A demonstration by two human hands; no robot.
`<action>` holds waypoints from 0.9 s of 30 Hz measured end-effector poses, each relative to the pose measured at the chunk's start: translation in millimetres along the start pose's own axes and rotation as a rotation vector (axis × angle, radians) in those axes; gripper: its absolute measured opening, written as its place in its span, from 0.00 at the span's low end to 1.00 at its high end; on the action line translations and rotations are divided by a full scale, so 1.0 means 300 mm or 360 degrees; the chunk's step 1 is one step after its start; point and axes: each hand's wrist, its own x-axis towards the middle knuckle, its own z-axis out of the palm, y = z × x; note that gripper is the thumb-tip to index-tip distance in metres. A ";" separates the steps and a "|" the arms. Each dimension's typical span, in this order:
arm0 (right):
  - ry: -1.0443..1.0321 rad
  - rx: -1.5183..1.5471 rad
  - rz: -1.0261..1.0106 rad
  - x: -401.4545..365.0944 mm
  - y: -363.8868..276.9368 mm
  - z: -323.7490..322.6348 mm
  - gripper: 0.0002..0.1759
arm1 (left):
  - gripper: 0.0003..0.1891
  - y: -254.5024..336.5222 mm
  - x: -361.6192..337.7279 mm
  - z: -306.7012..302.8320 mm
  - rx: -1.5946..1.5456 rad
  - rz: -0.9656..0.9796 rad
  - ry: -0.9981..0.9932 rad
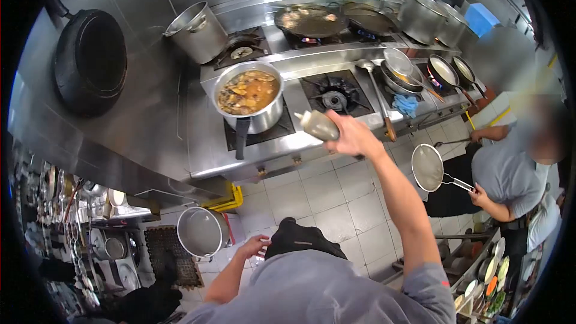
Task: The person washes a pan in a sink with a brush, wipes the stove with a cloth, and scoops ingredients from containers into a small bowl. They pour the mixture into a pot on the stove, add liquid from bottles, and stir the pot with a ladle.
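Observation:
My right hand [354, 136] is wrapped round a squeeze bottle [320, 125], which is tilted with its pale nozzle pointing up and left. The bottle is in the air near the stove's front edge, to the right of a steel pot [264, 121] of brown stew with pieces in it. That pot stands on a front burner, its black handle toward me. My left hand [254, 248] hangs low beside my dark apron, fingers partly bent and apart, holding nothing.
A bare burner [333, 99] and a long ladle [378, 93] lie right of the pot. Woks [311, 21] heat behind. At the right a co-worker [507, 168] holds a strainer [428, 168]. An empty pot [203, 231] stands low at the left.

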 end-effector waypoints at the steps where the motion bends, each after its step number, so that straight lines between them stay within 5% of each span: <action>1: 0.0006 -0.0201 -0.0031 0.101 -0.011 0.013 0.30 | 0.26 -0.051 0.000 -0.031 -0.0051 -0.0017 0.0041; 7: -0.0300 -0.1066 -0.0003 0.614 -0.146 0.091 0.28 | 0.22 -0.440 0.074 -0.192 0.0090 -0.0024 0.0197; 9: -0.0544 -0.1848 0.0033 0.709 -0.271 0.127 0.23 | 0.21 -0.672 0.198 -0.285 0.0399 0.0405 0.0099; 10: -0.0547 -0.1843 0.0045 0.736 -0.322 0.147 0.23 | 0.21 -0.353 -0.079 -0.208 0.0174 -0.0011 0.0381; 12: -0.0740 -0.1860 -0.0174 0.771 -0.407 0.193 0.22 | 0.23 -0.531 0.022 -0.261 -0.0200 0.0055 0.0378; 16: -0.0618 -0.1695 -0.0135 0.877 -0.515 0.242 0.23 | 0.22 -0.439 -0.055 -0.267 -0.0022 -0.0140 0.0436; 21: -0.0642 -0.1808 0.0170 0.964 -0.449 0.247 0.22 | 0.17 -0.473 0.002 -0.311 -0.0403 -0.0033 0.0442; 25: -0.0768 -0.1590 0.0174 0.882 -0.412 0.277 0.20 | 0.12 -0.488 0.007 -0.311 -0.0243 -0.0035 0.0399; 27: -0.0557 -0.1481 0.0202 0.845 -0.409 0.295 0.20 | 0.11 -0.447 -0.034 -0.318 -0.0114 0.0058 0.0324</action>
